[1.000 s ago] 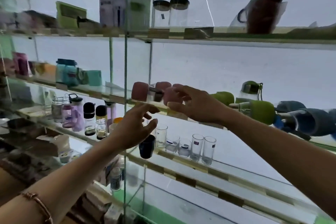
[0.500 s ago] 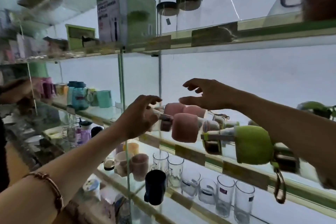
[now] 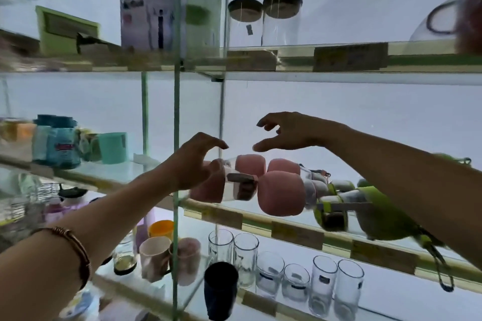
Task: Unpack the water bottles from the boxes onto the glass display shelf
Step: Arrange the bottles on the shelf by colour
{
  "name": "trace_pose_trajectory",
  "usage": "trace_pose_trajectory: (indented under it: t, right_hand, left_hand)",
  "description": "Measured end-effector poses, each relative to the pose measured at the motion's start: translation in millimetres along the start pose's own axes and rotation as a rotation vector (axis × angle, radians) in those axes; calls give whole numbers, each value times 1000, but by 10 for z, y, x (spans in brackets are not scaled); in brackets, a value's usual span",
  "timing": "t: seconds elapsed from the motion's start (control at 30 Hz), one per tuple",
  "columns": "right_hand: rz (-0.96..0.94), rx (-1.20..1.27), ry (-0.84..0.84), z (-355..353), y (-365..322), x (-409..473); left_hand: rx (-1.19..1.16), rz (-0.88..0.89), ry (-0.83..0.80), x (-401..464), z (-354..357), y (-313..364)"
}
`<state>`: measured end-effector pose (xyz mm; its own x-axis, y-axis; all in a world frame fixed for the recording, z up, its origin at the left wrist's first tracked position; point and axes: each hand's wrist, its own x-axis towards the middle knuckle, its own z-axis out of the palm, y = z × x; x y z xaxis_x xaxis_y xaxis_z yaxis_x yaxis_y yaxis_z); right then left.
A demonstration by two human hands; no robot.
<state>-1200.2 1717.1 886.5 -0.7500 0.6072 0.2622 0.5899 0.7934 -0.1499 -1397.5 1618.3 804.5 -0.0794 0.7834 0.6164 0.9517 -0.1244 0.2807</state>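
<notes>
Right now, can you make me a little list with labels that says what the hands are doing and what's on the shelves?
left hand: left hand touches the end of a lying pink-sleeved glass water bottle, no grip
right hand: right hand hovers above the pink bottles, fingers relaxed, holding nothing
middle glass shelf: glass display shelf carries pink bottles, then green-sleeved glass bottles, all lying down
shelf below: clear drinking glasses upright, one dark tumbler
shelf above: two lidded clear jars

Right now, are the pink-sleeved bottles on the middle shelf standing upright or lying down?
Lying down. The pink-sleeved bottles rest on their sides on the glass shelf, sleeved bases toward the camera, necks pointing sideways.
</notes>
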Motion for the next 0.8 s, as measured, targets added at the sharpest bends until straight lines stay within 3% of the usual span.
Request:
trace_pose_trajectory:
  t: [0.23, 0.8]
  right_hand:
    - [106, -97, -92, 67, 62, 398]
    - [63, -271, -378, 731, 471, 1451]
  left_hand:
    - [33, 59, -42, 270, 87, -110]
    - [132, -105, -57, 880, 478, -370]
